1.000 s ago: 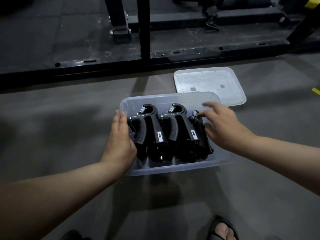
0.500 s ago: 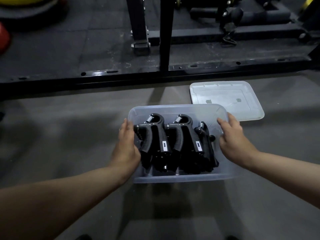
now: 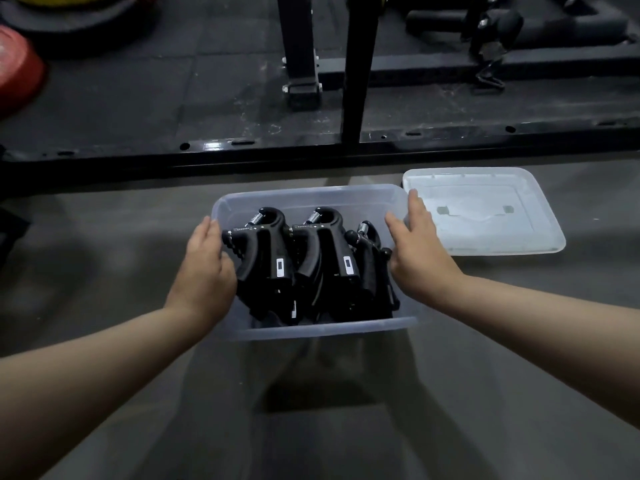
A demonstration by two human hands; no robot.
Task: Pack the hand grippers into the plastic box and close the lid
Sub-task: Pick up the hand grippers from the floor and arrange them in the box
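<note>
Okay, plastic box (image 3: 322, 330) sits open on the grey floor (image 3: 346, 427), dead centre, between the two hands. Hand grippers (image 3: 273, 258) are inside it: two black ones side by side on top, a third edge-on at the box's right wall, more black ones under them that I can't count. Left hand (image 3: 204, 268) lies against the box's left wall, fingers nearly straight along the outside, thumb over the rim by the leftmost gripper. Right hand (image 3: 420, 252) lies flat on the box's right wall, fingers straight, thumb inside the rim, with the fingertips (image 3: 414, 199) at the far right corner. Neither hand lifts anything. Lid (image 3: 485, 237) lies flat on the floor, just right of the box's far corner. Behind the box is a black rack frame (image 3: 356, 64); far left of the box is a red object (image 3: 17, 67).
</note>
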